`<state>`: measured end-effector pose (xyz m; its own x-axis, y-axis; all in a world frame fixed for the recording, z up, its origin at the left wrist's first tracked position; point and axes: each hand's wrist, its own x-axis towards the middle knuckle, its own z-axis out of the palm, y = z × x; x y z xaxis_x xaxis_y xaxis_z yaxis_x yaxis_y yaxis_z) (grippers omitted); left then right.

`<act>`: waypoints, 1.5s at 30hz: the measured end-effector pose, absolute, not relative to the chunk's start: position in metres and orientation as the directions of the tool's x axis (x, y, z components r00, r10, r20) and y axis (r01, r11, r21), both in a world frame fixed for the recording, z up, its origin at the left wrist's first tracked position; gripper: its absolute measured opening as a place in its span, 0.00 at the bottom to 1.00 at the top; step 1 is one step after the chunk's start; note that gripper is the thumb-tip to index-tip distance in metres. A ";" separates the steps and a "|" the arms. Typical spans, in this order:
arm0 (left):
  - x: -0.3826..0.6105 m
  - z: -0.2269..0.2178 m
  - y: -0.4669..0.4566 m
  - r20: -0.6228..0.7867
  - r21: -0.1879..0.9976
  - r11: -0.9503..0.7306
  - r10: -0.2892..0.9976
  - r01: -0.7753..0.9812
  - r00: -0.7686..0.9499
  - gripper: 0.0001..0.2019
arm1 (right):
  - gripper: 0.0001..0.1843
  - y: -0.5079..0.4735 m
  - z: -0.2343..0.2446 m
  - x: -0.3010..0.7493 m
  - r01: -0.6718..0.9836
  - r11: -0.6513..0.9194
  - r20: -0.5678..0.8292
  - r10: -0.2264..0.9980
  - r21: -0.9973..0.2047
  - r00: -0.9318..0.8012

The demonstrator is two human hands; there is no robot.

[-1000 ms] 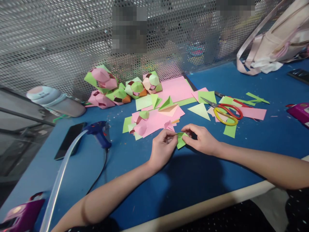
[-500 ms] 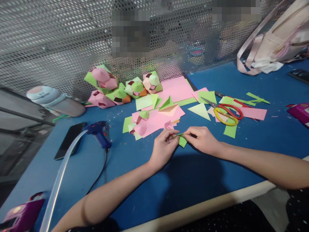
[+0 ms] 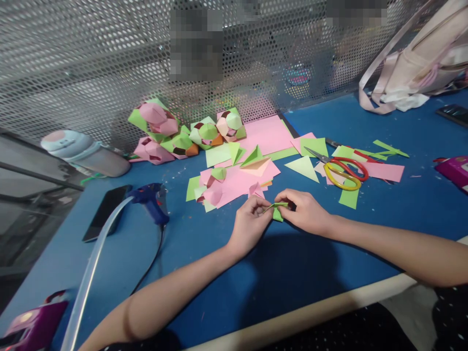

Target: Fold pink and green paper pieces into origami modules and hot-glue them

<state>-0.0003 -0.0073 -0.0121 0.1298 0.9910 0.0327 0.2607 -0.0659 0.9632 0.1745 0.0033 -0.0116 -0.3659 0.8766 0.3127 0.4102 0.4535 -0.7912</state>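
Observation:
Between my two hands is a small piece of folded green paper [image 3: 278,213], held just above the blue table. The fingertips of my left hand [image 3: 252,219] pinch its left side. My right hand [image 3: 305,209] grips the right side between thumb and fingers. Part of the paper is hidden behind the fingers. Just beyond my left hand lie pink paper sheets [image 3: 237,187] with folded green and pink pieces on them. Scissors [image 3: 341,178] with red and yellow handles rest on paper scraps beyond my right hand.
A blue glue gun [image 3: 151,202] with a long clear glue stick stands at left, beside a dark phone [image 3: 107,212]. Behind are a bottle [image 3: 86,153], several folded paper shapes [image 3: 157,119] and a perforated metal panel [image 3: 120,63]. A pale bag [image 3: 420,63] sits at back right.
My right fingers have shifted slightly on the green paper, and its top edge now shows as a wider flat strip. My left hand has barely moved.

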 end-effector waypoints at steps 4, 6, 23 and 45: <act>0.004 -0.010 -0.008 -0.029 0.970 -0.013 0.985 0.241 0.172 0.08 | 0.06 0.004 -0.014 0.174 0.426 0.472 0.322 0.868 -0.772 -0.378; 0.005 -0.009 -0.008 -0.045 0.974 0.003 0.983 0.229 0.180 0.08 | 0.06 0.003 -0.013 0.174 0.410 0.497 0.339 0.851 -0.764 -0.400; 0.000 -0.014 -0.006 0.068 0.966 -0.109 0.982 0.235 0.174 0.05 | 0.08 0.006 -0.019 0.179 0.380 0.621 0.486 0.779 -0.686 -0.397; -0.003 -0.007 -0.006 0.127 0.945 -0.163 0.982 0.282 0.139 0.06 | 0.07 0.007 -0.007 0.181 0.375 0.545 0.415 0.829 -0.750 -0.375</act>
<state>-0.0026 -0.0059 -0.0070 0.1394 0.9820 0.1274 0.2822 -0.1627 0.9454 0.1810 0.0066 -0.0075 -0.3754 0.8289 0.4148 0.3746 0.5450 -0.7501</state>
